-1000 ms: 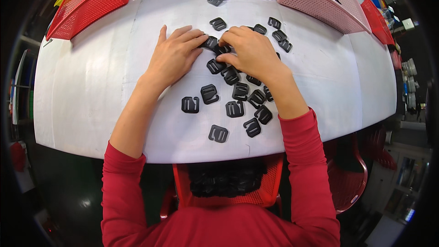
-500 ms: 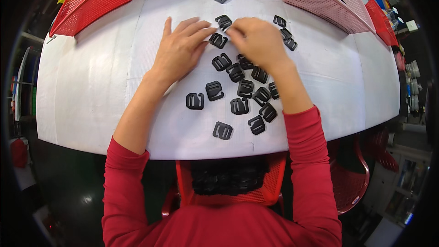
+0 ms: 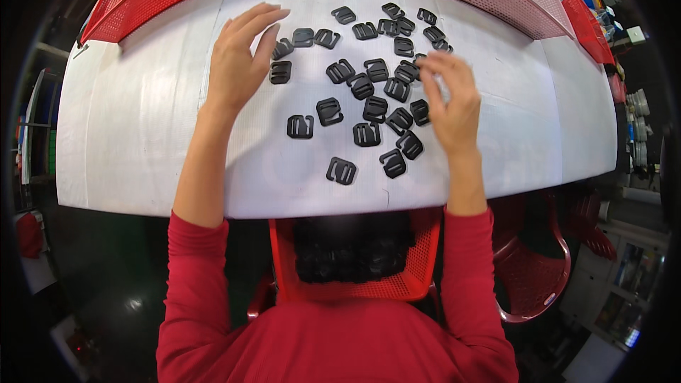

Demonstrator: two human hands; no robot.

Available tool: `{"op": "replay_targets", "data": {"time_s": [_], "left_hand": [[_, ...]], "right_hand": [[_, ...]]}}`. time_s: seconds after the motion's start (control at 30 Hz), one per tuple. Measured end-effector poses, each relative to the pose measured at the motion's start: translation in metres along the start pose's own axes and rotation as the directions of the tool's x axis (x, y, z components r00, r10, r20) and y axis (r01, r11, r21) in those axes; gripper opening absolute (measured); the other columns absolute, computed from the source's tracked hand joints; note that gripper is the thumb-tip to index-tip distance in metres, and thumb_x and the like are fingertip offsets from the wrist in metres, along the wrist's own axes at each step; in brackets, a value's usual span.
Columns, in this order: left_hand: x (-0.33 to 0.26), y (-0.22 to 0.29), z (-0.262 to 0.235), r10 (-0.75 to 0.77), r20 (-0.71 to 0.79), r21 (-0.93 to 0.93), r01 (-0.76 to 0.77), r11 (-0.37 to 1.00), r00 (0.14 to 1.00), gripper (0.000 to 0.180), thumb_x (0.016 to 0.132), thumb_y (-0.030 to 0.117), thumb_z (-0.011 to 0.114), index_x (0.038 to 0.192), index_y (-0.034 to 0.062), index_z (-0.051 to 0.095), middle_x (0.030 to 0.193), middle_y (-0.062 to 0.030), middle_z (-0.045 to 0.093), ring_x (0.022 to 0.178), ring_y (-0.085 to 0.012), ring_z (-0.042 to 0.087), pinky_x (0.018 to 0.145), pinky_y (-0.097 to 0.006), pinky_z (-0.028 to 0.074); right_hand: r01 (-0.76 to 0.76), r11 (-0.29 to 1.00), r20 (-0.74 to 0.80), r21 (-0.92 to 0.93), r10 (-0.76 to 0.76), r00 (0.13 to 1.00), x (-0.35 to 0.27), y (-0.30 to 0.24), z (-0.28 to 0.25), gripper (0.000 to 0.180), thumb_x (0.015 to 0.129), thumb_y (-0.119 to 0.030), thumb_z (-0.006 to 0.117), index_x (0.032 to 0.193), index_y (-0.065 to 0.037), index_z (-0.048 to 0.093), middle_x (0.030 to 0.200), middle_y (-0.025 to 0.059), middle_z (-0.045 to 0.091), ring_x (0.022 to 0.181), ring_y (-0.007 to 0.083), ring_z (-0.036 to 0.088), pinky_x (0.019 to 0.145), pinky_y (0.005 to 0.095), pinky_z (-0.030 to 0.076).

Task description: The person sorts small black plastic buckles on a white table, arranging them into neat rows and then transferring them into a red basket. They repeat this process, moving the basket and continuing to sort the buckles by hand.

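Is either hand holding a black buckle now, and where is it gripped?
Left hand: nothing, fingers spread. Right hand: fingers pinched together, but a held buckle cannot be told.

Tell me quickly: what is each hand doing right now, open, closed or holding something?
Left hand: open, fingers spread, holding nothing, above the white table.
Right hand: fingers curled together over the black buckles; whether it holds one cannot be told.

Red long-sleeved top – sleeves pushed up to mid-forearm (plain, no print); hands bare, no rings/watch.

Single head-worn fisheye view — steeply down, close over the white table (image 3: 142,135) — edges bent.
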State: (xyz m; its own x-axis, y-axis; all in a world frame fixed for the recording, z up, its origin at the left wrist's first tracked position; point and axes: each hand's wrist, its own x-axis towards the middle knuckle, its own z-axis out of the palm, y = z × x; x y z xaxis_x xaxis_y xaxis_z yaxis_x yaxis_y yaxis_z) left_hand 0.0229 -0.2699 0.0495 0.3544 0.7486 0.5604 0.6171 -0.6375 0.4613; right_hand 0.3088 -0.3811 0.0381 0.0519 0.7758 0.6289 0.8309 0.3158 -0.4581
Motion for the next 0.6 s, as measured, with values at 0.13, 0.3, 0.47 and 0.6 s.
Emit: {"op": "replay_targets", "data": {"time_s": [0.13,0.3,0.47,0.6], "left_hand": [[-0.045,0.034,-0.005,-0.111,0.100,-0.090,0.120,0.989,0.989,0.031,0.092,0.003,0.058,0.123,0.0059,0.064,0.125,-0.0149,0.064,0.126,-0.0292,0.055,0.105,-0.037,0.041],[-0.083,0.065,0.004,-0.099,0.303,-0.126,0.143,0.982,0.948,0.042,0.093,0.011,0.059,0.135,0.0070,0.054,0.137,-0.0168,0.055,0.136,-0.0336,0.044,0.114,-0.046,0.030],[-0.095,0.083,0.033,0.080,0.369,-0.140,-0.030,0.990,0.926,0.053,0.092,0.015,0.060,0.141,0.0025,0.044,0.145,-0.0194,0.044,0.140,-0.0344,0.036,0.116,-0.049,0.026],[-0.118,0.102,0.019,0.116,0.374,-0.245,-0.022,0.969,0.920,0.052,0.089,0.012,0.063,0.137,-0.0005,0.047,0.140,-0.0196,0.048,0.137,-0.0363,0.039,0.114,-0.049,0.029]], "right_hand": [[-0.125,0.991,0.118,-0.050,0.130,0.985,-0.053,-0.025,-0.003,0.027,0.088,-0.014,0.066,0.114,-0.004,0.066,0.118,0.0135,0.065,0.110,0.0333,0.060,0.094,0.0393,0.048],[-0.207,0.964,0.241,0.170,0.163,0.957,-0.065,-0.053,-0.003,0.032,0.090,-0.018,0.065,0.119,-0.004,0.064,0.126,0.0128,0.062,0.118,0.0349,0.057,0.101,0.0432,0.044],[0.067,0.995,0.286,0.071,-0.085,0.955,-0.059,-0.048,0.017,0.035,0.089,-0.014,0.064,0.123,-0.005,0.063,0.127,0.0131,0.061,0.124,0.0327,0.052,0.105,0.0425,0.040],[-0.071,0.974,0.357,0.215,-0.010,0.934,-0.079,-0.066,-0.006,0.036,0.086,-0.013,0.065,0.121,-0.003,0.063,0.127,0.0147,0.060,0.125,0.0328,0.052,0.106,0.0444,0.039]]}}
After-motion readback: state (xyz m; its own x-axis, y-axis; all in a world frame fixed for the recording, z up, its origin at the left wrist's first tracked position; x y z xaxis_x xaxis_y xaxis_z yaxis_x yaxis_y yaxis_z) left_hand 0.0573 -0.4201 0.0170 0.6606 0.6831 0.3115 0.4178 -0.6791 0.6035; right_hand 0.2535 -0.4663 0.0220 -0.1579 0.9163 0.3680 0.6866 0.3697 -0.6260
